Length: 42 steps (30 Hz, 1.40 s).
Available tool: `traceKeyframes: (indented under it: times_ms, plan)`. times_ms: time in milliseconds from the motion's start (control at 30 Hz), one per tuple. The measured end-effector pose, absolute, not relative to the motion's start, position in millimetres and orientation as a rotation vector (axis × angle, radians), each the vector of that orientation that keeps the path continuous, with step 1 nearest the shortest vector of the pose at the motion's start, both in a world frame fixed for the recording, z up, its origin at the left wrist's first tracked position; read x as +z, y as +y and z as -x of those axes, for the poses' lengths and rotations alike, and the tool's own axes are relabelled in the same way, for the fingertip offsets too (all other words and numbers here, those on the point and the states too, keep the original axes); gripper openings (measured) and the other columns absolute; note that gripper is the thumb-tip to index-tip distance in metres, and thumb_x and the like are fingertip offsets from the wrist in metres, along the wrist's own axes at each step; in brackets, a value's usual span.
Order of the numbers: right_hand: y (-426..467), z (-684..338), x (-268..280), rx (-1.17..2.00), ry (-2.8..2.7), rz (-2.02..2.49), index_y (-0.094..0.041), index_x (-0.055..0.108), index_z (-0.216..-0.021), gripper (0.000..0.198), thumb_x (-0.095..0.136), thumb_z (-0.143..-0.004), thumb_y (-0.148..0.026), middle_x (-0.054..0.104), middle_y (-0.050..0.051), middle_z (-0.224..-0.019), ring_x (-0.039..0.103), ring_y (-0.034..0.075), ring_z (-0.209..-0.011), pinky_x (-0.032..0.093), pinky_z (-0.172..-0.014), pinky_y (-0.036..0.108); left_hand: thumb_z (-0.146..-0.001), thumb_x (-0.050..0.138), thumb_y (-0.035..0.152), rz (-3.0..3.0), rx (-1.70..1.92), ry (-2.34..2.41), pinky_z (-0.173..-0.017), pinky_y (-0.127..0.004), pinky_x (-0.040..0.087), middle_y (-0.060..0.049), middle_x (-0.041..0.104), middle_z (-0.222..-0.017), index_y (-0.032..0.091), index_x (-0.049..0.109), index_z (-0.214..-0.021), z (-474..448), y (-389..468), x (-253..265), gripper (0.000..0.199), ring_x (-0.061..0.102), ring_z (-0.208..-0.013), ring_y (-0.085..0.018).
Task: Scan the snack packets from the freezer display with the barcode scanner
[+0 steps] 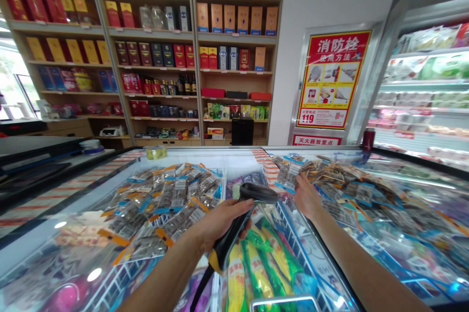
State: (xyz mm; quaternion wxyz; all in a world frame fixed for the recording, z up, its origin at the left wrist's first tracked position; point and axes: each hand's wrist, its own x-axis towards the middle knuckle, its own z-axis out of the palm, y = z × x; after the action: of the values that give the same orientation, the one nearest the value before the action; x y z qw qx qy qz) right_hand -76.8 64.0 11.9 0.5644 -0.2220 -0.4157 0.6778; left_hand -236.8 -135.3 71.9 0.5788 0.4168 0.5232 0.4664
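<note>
My left hand is wrapped round the handle of a black barcode scanner with a yellow base, and its cable runs down toward me. The scanner's head points right, over the freezer's middle. My right hand pinches the edge of a small clear packet with a blue border and a white barcode label. This packet is at the left edge of a pile of similar packets on the right glass lid. Another pile of blue- and orange-edged packets lies on the left glass lid.
Below my hands, packaged corn lies inside the chest freezer between white wire baskets. A yellow tape roll and a dark red can stand on the far rim. Shelves of boxed bottles line the back wall, and a lit refrigerated cabinet is at right.
</note>
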Motion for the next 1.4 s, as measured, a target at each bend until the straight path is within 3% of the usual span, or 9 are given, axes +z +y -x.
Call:
traceKeyframes:
  times_ms: [433,1400]
  plan:
    - [67.0,71.9,17.8,1.544,-0.982,0.455,-0.030,0.056,-0.083,0.018,0.055,-0.066,-0.027,0.065,-0.003,-0.091,0.056,0.021,-0.096,0.051,-0.072,0.037,-0.062,0.055,0.054,-0.958,1.044,1.255,-0.044,-0.020,0.031,0.001,0.052,-0.054,0.014,0.050,-0.068,231.3,-138.3,76.4,0.041,0.043,-0.043,-0.007]
    - [66.5,70.8,21.6,1.496,-0.990,0.470,-0.030,0.056,-0.084,0.018,0.052,-0.067,-0.026,0.065,-0.002,-0.092,0.057,0.020,-0.094,0.050,-0.074,0.036,-0.064,0.054,0.053,-0.989,1.044,1.249,-0.044,-0.021,0.032,0.001,0.051,-0.055,0.013,0.049,-0.066,232.4,-139.4,76.7,0.041,0.044,-0.043,-0.007]
